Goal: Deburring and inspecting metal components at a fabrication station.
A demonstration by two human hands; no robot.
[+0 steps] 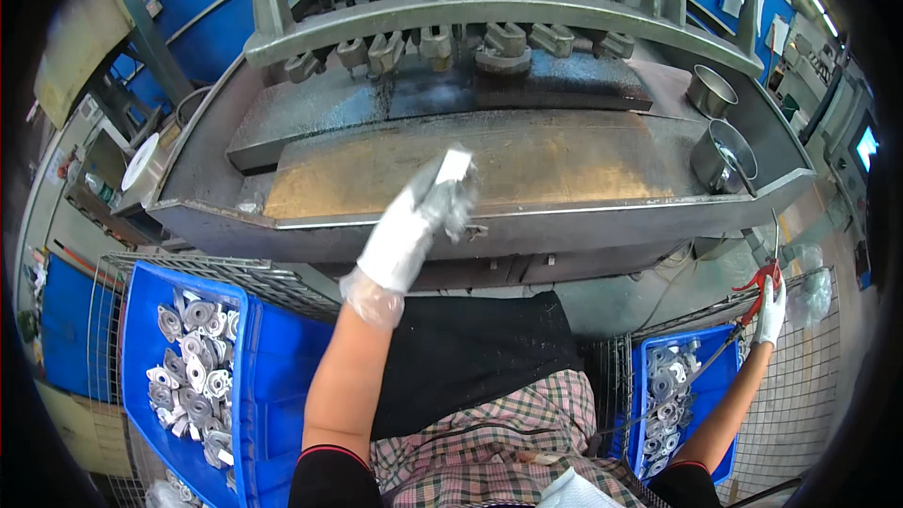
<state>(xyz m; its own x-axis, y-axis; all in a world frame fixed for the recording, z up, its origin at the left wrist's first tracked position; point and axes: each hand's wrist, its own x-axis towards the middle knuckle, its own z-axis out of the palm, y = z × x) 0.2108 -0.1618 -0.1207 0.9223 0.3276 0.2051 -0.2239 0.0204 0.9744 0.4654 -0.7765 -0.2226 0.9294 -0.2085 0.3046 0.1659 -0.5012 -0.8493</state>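
My left hand (411, 226), in a white glove with a clear plastic cuff, is closed around a small cast metal part (455, 166). The part has a bright, flat end; the rest is blurred or hidden by the fingers. This hand is raised over the front edge of the machine's worn, brownish metal bed (564, 155). Off to the right, my right hand (771, 314), also gloved, grips a red air blow gun (760, 286) with its thin nozzle pointing up. The gun is above the right blue bin and well apart from the part.
A blue bin (246, 395) of grey castings (196, 372) stands at my left, and another blue bin (720, 350) with similar castings at my right. Wire mesh (800, 395) surrounds the right bin. Two metal pots (712, 92) sit on the bed's right side. A heavy frame (489, 7) with clamps overhangs the back.
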